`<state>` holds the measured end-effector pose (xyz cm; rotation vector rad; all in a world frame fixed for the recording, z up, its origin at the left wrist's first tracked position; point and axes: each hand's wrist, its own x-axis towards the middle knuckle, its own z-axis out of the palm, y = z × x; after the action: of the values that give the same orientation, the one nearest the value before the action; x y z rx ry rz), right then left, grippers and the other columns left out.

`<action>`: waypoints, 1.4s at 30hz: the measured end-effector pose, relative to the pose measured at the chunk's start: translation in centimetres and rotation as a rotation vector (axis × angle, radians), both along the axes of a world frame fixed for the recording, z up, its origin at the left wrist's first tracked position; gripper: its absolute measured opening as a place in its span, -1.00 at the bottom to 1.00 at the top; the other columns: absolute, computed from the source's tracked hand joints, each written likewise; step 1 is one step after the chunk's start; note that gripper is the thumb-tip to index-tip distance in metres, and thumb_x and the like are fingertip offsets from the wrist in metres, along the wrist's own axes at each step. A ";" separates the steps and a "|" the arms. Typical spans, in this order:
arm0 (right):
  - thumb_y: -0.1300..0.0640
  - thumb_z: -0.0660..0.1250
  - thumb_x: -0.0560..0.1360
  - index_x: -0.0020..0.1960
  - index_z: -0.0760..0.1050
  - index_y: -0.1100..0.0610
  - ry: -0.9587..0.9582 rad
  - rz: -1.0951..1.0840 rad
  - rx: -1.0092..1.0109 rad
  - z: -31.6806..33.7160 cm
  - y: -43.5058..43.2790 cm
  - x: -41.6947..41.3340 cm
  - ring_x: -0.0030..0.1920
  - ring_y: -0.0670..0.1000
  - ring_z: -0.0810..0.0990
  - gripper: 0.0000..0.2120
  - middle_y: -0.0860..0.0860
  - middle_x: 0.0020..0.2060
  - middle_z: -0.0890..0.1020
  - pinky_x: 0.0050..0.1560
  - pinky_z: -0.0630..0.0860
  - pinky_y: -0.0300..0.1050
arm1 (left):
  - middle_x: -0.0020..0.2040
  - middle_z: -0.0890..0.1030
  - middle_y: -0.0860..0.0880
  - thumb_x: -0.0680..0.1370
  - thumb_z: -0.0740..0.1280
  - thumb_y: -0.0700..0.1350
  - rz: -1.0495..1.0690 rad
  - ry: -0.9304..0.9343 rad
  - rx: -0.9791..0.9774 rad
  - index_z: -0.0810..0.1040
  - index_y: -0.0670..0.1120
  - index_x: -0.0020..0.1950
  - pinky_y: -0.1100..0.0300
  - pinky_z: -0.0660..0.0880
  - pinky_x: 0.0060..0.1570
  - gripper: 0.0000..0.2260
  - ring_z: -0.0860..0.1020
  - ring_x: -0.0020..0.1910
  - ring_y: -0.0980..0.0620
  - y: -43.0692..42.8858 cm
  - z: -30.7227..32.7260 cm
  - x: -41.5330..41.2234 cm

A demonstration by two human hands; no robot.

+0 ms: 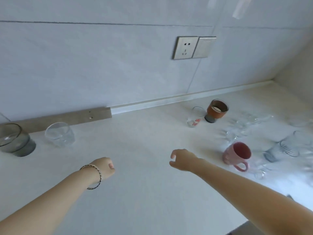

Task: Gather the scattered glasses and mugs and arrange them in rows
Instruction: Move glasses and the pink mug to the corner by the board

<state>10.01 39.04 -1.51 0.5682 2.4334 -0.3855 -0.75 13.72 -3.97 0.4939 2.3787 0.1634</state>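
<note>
Fingers [172, 156] of the right hand [183, 160] hang loosely parted, the left hand [104, 168] curls its own under, both empty over the worktop [144, 136], grey glass [15, 139] and clear glass [59, 134] far left, pink mug [237, 155] near right, brown cup [217, 110] beyond.

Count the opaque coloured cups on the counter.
2: the pink mug at front right; the brown cup farther back near the wall. Blurred clear glasses around them could hide another.

My bench [144, 136] count: mugs, cups, glasses.
I see one pink mug [237, 154], one brown cup [217, 110], one grey glass [12, 141], one plain clear glass [59, 134], one red-printed glass [194, 118], plus a blurred clear cluster [243, 126] at right I cannot count.
</note>
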 end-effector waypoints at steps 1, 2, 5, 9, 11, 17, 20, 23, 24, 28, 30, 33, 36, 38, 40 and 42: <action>0.00 0.19 0.55 0.31 0.41 0.06 0.020 -0.017 0.014 0.3 2.7 1.4 0.30 0.07 0.46 -0.64 0.02 0.29 0.49 0.24 0.40 -0.10 | 0.01 0.49 -0.08 0.55 0.17 -0.13 -0.011 0.002 0.002 0.50 0.01 0.02 0.26 0.37 0.01 -0.86 0.45 -0.02 -0.04 2.5 0.0 1.1; -0.01 0.18 0.55 0.31 0.41 0.06 0.043 -0.032 0.042 0.8 5.2 2.7 0.30 0.07 0.46 -0.65 0.02 0.29 0.48 0.23 0.40 -0.10 | 0.04 0.51 -0.08 0.56 0.17 -0.14 -0.013 0.004 0.003 0.52 -0.02 0.04 0.25 0.38 0.03 -0.84 0.48 0.02 -0.04 4.9 0.2 2.4; 0.02 0.17 0.55 0.30 0.42 0.08 0.124 -0.069 0.171 2.3 12.6 6.1 0.27 0.13 0.48 -0.65 0.07 0.27 0.49 0.22 0.42 -0.06 | 0.13 0.55 -0.09 0.56 0.18 -0.13 0.021 -0.008 0.027 0.53 -0.08 0.10 0.25 0.39 0.10 -0.81 0.51 0.22 -0.05 11.6 0.2 6.2; -0.14 0.25 0.48 0.36 0.33 0.07 0.169 -0.128 0.236 2.8 20.0 9.0 0.30 0.13 0.42 -0.48 0.09 0.28 0.43 0.21 0.43 -0.02 | 0.23 0.55 -0.05 0.55 0.18 -0.12 0.029 -0.038 0.063 0.53 -0.05 0.08 0.25 0.39 0.18 -0.82 0.50 0.23 -0.02 18.1 0.7 10.5; -0.21 0.28 0.41 0.39 0.26 0.04 0.165 -0.183 0.228 2.2 21.9 9.8 0.29 0.12 0.42 -0.36 0.08 0.28 0.40 0.14 0.46 -0.03 | 0.21 0.55 -0.04 0.55 0.18 -0.10 0.028 -0.064 0.073 0.51 -0.02 0.03 0.25 0.39 0.13 -0.85 0.50 0.15 -0.01 20.1 1.1 12.1; -0.17 0.35 0.37 0.41 0.16 0.09 0.168 -0.184 0.206 -0.8 22.7 10.6 0.22 0.15 0.46 -0.27 0.09 0.24 0.34 -0.15 0.45 -0.09 | 0.13 0.53 -0.03 0.56 0.17 -0.08 0.057 -0.056 0.058 0.41 0.01 -0.06 0.29 0.33 -0.02 -0.95 0.41 -0.03 0.05 21.1 2.0 13.6; -0.17 0.35 0.38 0.41 0.14 0.09 0.228 -0.229 0.157 -1.5 22.7 10.8 0.22 0.17 0.45 -0.26 0.09 0.22 0.33 -0.14 0.45 -0.08 | 0.20 0.53 -0.04 0.56 0.18 -0.08 0.107 -0.054 0.030 0.43 0.00 -0.05 0.26 0.36 0.02 -0.95 0.42 -0.01 0.04 19.5 2.0 13.4; -0.13 0.36 0.36 0.36 0.19 0.10 0.227 -0.253 0.134 -1.5 22.7 10.7 0.17 0.17 0.47 -0.31 0.09 0.17 0.34 -0.13 0.47 -0.08 | 0.16 0.53 -0.03 0.56 0.18 -0.09 0.165 -0.054 -0.020 0.50 -0.03 0.03 0.23 0.37 0.05 -0.86 0.42 0.00 0.04 17.5 1.4 13.4; -0.11 0.38 0.33 0.33 0.21 0.09 0.219 -0.252 0.132 -1.3 22.5 10.6 0.15 0.17 0.48 -0.33 0.08 0.15 0.34 -0.15 0.48 -0.09 | 0.11 0.52 -0.02 0.55 0.17 -0.09 0.179 -0.056 -0.032 0.50 -0.03 0.03 0.24 0.37 0.05 -0.86 0.42 0.00 0.05 16.7 1.2 13.5; -0.07 0.43 0.28 0.35 0.23 0.00 0.191 -0.078 0.100 -0.6 19.8 9.2 0.17 0.15 0.46 -0.29 0.05 0.19 0.34 -0.12 0.51 -0.09 | -0.01 0.43 0.04 0.55 0.16 -0.12 0.219 -0.075 -0.052 0.51 -0.05 0.06 0.27 0.33 0.01 -0.83 0.41 -0.01 0.06 13.0 0.9 13.7; -0.08 0.44 0.27 0.39 0.20 -0.05 0.193 0.003 0.050 -0.3 17.1 7.9 0.18 0.12 0.46 -0.24 0.02 0.20 0.35 -0.08 0.50 -0.10 | -0.04 0.42 0.04 0.55 0.15 -0.13 0.243 -0.088 -0.061 0.50 -0.04 0.05 0.27 0.34 -0.01 -0.83 0.40 -0.02 0.05 10.9 0.9 13.4; -0.09 0.43 0.24 0.41 0.20 -0.07 0.202 0.061 -0.076 0.3 11.8 5.2 0.13 0.10 0.50 -0.20 0.00 0.19 0.34 0.02 0.55 -0.07 | -0.09 0.42 0.01 0.54 0.15 -0.16 0.288 -0.099 -0.065 0.44 -0.01 -0.06 0.26 0.31 -0.15 -0.89 0.40 -0.09 0.00 7.2 1.2 12.2; -0.12 0.42 0.27 0.41 0.21 -0.07 0.243 0.137 -0.139 0.9 5.3 2.1 0.13 0.09 0.51 -0.23 -0.01 0.20 0.34 0.09 0.53 -0.06 | -0.09 0.43 0.01 0.55 0.15 -0.15 0.344 -0.111 -0.054 0.52 -0.06 0.05 0.24 0.33 -0.09 -0.82 0.42 -0.07 0.00 2.8 1.2 10.3; -0.14 0.42 0.28 0.41 0.20 -0.07 0.268 0.182 -0.157 1.2 1.0 -0.2 0.12 0.09 0.52 -0.24 -0.01 0.21 0.34 0.08 0.53 -0.07 | -0.16 0.39 0.00 0.54 0.15 -0.16 0.366 -0.123 -0.063 0.45 0.00 -0.18 0.24 0.30 -0.22 -0.85 0.38 -0.12 -0.03 -0.6 0.9 8.8; -0.12 0.42 0.29 0.41 0.21 -0.06 0.270 0.197 -0.185 1.1 -3.0 -3.0 0.12 0.09 0.52 -0.24 0.00 0.21 0.33 0.06 0.54 -0.08 | -0.26 0.31 -0.01 0.51 0.15 -0.18 0.390 -0.119 -0.072 0.23 0.06 -0.38 0.23 0.16 -0.38 -0.71 0.30 -0.17 -0.02 -3.8 0.5 7.2; -0.08 0.43 0.28 0.41 0.22 -0.03 0.262 0.199 -0.198 0.9 -6.5 -6.3 0.11 0.11 0.53 -0.25 0.02 0.20 0.33 0.05 0.55 -0.07 | -0.26 0.29 0.00 0.50 0.16 -0.19 0.426 -0.104 -0.056 0.16 0.05 -0.41 0.25 0.09 -0.41 -0.68 0.28 -0.18 0.00 -6.8 0.0 5.3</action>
<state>3.71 32.57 -0.64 0.1974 2.6298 -0.6415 4.59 6.89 -4.01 -0.0532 2.3486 0.3038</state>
